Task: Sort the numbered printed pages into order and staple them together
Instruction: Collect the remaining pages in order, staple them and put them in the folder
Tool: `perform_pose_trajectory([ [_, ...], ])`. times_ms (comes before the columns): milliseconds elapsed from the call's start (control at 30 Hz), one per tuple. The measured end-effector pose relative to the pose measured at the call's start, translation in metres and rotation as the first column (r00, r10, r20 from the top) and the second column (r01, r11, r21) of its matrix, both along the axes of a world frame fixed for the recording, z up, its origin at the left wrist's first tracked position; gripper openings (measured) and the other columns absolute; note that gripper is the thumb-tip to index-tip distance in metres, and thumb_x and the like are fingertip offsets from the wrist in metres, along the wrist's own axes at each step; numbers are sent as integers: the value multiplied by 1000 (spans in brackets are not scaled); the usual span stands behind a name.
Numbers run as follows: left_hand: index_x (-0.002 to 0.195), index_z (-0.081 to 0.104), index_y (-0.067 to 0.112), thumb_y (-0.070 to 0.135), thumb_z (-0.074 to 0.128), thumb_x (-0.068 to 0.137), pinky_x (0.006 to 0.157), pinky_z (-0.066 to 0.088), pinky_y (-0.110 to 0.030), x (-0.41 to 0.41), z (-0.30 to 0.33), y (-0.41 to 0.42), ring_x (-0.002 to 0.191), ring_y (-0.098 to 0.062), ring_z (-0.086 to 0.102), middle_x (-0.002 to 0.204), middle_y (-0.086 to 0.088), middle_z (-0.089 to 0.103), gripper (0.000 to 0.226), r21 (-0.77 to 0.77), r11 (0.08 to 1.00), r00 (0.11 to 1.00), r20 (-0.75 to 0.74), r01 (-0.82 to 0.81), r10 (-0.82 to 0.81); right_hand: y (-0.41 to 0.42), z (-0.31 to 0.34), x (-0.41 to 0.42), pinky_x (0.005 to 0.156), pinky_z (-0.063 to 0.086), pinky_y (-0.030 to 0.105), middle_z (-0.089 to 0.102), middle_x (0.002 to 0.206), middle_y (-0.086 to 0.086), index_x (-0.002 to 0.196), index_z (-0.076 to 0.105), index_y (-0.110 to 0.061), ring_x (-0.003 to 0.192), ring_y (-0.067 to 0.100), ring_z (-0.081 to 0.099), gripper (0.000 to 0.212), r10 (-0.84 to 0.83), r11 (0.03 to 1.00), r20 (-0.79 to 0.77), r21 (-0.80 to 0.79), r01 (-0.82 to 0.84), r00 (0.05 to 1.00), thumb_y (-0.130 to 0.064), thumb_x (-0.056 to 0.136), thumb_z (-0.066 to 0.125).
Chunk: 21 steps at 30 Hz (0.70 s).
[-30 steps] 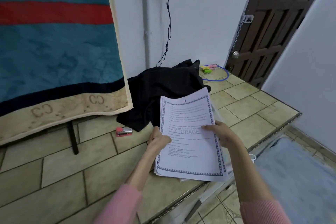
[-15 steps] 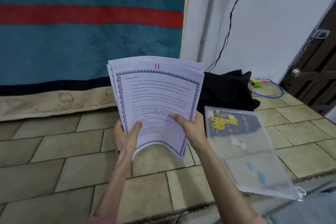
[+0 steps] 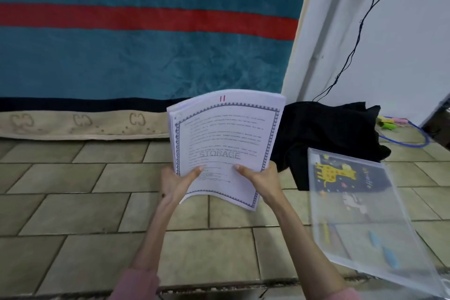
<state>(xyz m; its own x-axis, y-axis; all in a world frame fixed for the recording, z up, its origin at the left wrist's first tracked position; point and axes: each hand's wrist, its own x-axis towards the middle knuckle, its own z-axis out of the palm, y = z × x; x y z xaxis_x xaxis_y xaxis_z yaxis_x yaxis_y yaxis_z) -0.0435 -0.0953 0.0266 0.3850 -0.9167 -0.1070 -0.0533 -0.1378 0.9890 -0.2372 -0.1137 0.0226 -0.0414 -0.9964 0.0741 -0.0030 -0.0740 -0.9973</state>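
A stack of printed pages (image 3: 225,139) with a patterned border stands upright above the tiled surface, bowed slightly. Its front sheet carries a red "11" at the top and a "STORAGE" watermark. My left hand (image 3: 174,184) grips the lower left edge with the thumb on the front. My right hand (image 3: 261,180) grips the lower right edge the same way. The stapler is not in view.
A clear plastic folder (image 3: 365,221) with a giraffe print inside lies at the right. Black cloth (image 3: 328,134) is heaped behind it. A teal and red blanket (image 3: 146,44) hangs at the back. A blue cord (image 3: 421,139) and a bare patch of tiled surface (image 3: 73,202) at the left.
The pages rose from lying on the folder to upright in both hands. The view swung left, so the stapler and the door left the frame.
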Motion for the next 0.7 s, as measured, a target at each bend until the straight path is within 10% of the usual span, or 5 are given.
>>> perform_pose_trajectory([
  [133, 69, 62, 20, 9, 82, 68, 58, 51, -15, 1, -3, 3, 62, -2, 63, 59, 19, 64, 23, -19, 1000, 1000, -7, 11, -11, 3, -7, 3, 73, 54, 17, 71, 101, -7, 99, 69, -20, 92, 6, 69, 30, -12, 1000, 43, -4, 12, 999, -10, 72, 79],
  [467, 91, 67, 19, 21, 84, 65, 73, 48, -22, 10, -11, 11, 87, -13, 64, 89, 7, 68, 31, 101, 976, 972, 118, 191, -203, 9, -1, 8, 72, 47, 4, 56, 104, -25, 124, 46, -21, 92, -11, 58, 41, -153, 985, -153, -104, 138, 976, -23, 87, 64],
  [700, 121, 56, 5, 23, 65, 86, 74, 45, -18, 5, -39, 46, 107, -21, 59, 118, -1, 61, 40, 209, 974, 960, 246, 82, -134, 32, -65, 27, 78, 49, 39, 55, 121, 7, 147, 20, -26, 105, 26, 55, 56, -118, 985, -643, 22, 172, 756, -11, 97, 37],
])
